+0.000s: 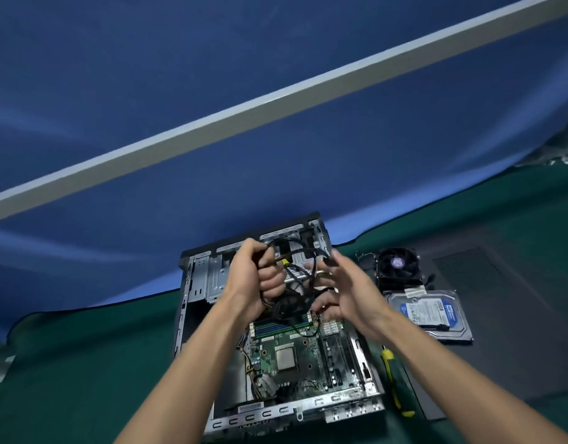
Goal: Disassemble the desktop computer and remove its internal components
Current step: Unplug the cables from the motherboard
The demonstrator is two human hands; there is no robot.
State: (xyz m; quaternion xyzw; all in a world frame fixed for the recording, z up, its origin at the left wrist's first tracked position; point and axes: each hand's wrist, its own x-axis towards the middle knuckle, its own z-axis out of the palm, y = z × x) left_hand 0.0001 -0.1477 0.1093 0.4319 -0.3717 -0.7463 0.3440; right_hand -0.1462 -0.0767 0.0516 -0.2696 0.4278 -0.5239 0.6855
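Note:
An open desktop case (193, 283) lies on its side on the green mat, with the green motherboard (295, 357) and its bare CPU (285, 356) exposed inside. My left hand (260, 277) grips a bundle of black cables (295, 261) lifted above the case, its fingers curled round them. My right hand (346, 290) is beside it, fingers bent and touching the same cable loops near a yellow connector (285, 262). More wires, some yellow, run down at the board's left edge (253, 373).
To the right of the case sit a black cooler fan (399, 265), a hard drive with a blue label (431, 314) and a green-and-yellow screwdriver (393, 384), beside a dark grey side panel (500, 331). Blue cloth rises behind the table.

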